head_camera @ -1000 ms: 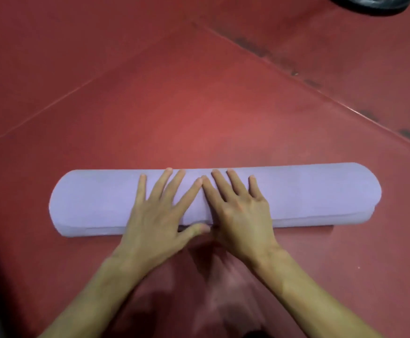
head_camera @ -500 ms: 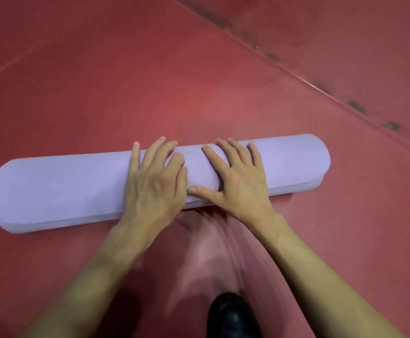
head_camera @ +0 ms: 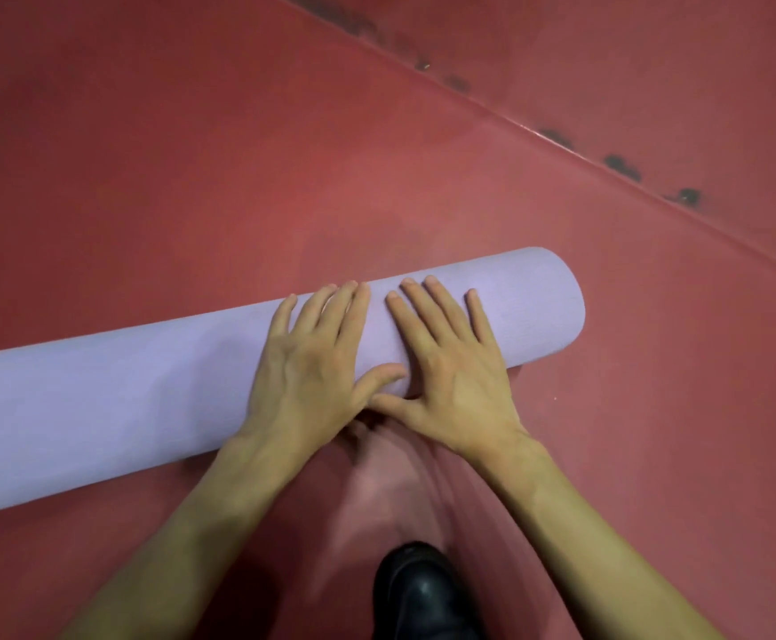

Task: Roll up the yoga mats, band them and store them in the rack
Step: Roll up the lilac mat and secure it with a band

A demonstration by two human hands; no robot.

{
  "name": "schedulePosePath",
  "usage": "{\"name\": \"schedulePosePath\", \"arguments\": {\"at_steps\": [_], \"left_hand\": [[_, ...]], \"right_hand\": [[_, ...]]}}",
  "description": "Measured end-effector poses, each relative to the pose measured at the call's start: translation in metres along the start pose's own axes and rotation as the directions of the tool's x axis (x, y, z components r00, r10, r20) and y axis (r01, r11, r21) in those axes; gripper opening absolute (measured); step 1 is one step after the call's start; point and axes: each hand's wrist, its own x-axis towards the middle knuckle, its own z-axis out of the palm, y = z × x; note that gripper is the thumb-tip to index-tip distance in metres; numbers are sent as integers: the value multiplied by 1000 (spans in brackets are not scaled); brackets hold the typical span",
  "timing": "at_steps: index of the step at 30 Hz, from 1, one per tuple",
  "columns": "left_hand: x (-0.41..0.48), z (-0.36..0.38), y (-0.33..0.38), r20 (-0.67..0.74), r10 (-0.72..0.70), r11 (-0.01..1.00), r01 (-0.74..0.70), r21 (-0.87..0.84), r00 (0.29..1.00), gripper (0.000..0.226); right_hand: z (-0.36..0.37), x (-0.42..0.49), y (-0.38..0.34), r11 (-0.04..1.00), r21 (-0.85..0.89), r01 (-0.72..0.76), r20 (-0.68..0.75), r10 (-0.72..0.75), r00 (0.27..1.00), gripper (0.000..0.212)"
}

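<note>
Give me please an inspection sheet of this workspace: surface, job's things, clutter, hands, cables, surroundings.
Surface: red floor, smooth and matte.
Job's things: lilac yoga mat, rolled into a cylinder and lying on the floor; its left end runs out of frame; no band and no rack seen.
Clutter: nothing seen.
Hands: left hand and right hand lie flat side by side on the mat, fingers straight, thumbs close together.
Cables: nothing seen.
Surroundings: diagonal seam with dark marks at the upper right; black shoe at the bottom edge.
</note>
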Motion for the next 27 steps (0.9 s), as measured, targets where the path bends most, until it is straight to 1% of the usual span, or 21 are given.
{"name": "schedulePosePath", "arguments": {"at_steps": [2,3,6,8,10,13,17,19,21,23,24,25,27], "left_hand": [[-4,1,3,-23,7,1000,-7,-17,1000,83],[-8,0,5,-43,14,999,-15,-29,999,83],[-21,1,12,-86,42,998,-46,-40,995,83],[-26,2,15,-99,54,998,-58,-36,994,83],[-26,4,15,-118,54,998,-59,-38,992,81],[-23,7,13,-139,86,995,-91,-33,987,78],[-17,11,24,-174,229,969,-241,-52,958,73],[-9,13,41,-127,300,951,-307,-37,945,78],[2,14,60,-17,353,935,-353,-22,936,94],[16,15,76,133,338,938,-345,32,932,113],[22,16,81,184,320,940,-336,62,929,118],[26,18,83,198,311,942,-329,63,930,119],[31,20,85,167,344,937,-350,4,924,113]], "right_hand": [[-6,2,6,999,-21,-25,14,25,1000,105],[-8,2,9,999,-39,-9,28,10,1000,106],[-16,2,19,989,-91,113,91,-105,990,110],[-20,5,25,983,-112,149,137,-133,982,113],[-23,10,27,984,-107,141,137,-126,983,112],[-24,9,26,987,-103,119,92,-110,990,109],[-26,-22,34,988,-151,18,16,-16,1000,106],[-31,-42,48,982,-185,-36,-7,36,999,108],[-37,-57,63,976,-208,-59,-22,56,998,109],[-41,-65,75,973,-216,-83,-17,81,997,110],[-42,-66,79,972,-215,-100,-11,100,995,112],[-42,-67,80,971,-210,-117,-8,118,993,113],[-42,-70,81,970,-197,-146,-22,145,989,113]]}}
